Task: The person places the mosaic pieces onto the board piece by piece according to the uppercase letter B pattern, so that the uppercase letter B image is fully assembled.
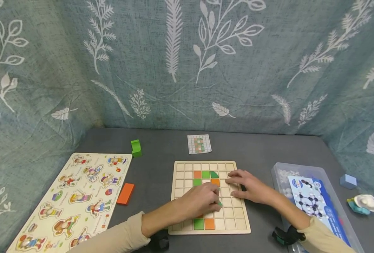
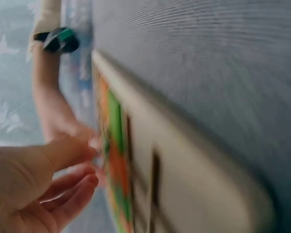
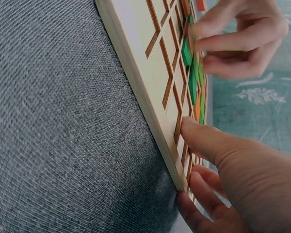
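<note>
A gridded wooden board [image 1: 242,225] lies in front of me, with orange and green pieces in several squares. My left hand [image 1: 199,202] is over its middle, fingers bent, and covers part of the pattern. Its fingertips pinch a green quarter-circle piece [image 3: 186,51], which stands slightly above the board. Another green piece [image 3: 193,86] lies flat beside it. My right hand [image 1: 253,186] rests at the board's right edge. Its thumb touches the grid, and the other fingers lie along the rim, relaxed, with nothing held.
A small pattern card [image 1: 199,144] lies behind the board. To the left are a picture puzzle board [image 1: 63,189], an orange block [image 1: 125,193] and a green block [image 1: 136,148]. A plastic box [image 1: 329,175], blue block [image 1: 348,181] and small figure [image 1: 363,203] are at right.
</note>
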Available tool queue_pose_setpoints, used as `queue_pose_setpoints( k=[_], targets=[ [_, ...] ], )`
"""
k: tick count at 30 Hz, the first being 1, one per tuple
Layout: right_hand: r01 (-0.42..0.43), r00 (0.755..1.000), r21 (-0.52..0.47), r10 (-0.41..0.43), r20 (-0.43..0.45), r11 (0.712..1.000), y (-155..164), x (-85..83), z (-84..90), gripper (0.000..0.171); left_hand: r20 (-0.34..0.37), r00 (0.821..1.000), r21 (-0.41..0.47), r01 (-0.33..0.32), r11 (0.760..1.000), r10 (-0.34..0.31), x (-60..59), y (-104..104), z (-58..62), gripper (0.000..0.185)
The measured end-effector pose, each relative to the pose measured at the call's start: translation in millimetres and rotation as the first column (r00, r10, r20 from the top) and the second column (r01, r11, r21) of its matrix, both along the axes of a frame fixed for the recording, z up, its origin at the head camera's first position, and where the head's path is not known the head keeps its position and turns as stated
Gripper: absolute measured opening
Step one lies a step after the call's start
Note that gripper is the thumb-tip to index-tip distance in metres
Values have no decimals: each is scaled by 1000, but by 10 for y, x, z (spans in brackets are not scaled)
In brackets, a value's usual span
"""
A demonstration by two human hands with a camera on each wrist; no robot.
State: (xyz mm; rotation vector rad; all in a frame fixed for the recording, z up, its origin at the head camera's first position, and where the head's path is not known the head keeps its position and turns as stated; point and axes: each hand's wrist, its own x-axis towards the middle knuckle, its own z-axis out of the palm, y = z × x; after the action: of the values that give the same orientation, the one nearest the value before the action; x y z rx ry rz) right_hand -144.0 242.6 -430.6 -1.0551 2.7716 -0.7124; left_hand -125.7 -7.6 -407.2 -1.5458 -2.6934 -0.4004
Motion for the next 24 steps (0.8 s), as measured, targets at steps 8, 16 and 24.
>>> queue_pose_setpoints(
  k=[8,16,24],
  targets=[
    [9,1000,7,-9,5,1000,-7,6,6,40,258,964,215,-127,968,70,-29,-952,62,19],
    [11,1000,10,-11,12,1000,-12,4,25,40,358,918,233,-266,935,173,316,-1604,-144,23],
    [8,1000,17,-9,9,1000,-10,3,19,40,316,929,206,-266,942,193,469,-1629,-158,25]
  ],
)
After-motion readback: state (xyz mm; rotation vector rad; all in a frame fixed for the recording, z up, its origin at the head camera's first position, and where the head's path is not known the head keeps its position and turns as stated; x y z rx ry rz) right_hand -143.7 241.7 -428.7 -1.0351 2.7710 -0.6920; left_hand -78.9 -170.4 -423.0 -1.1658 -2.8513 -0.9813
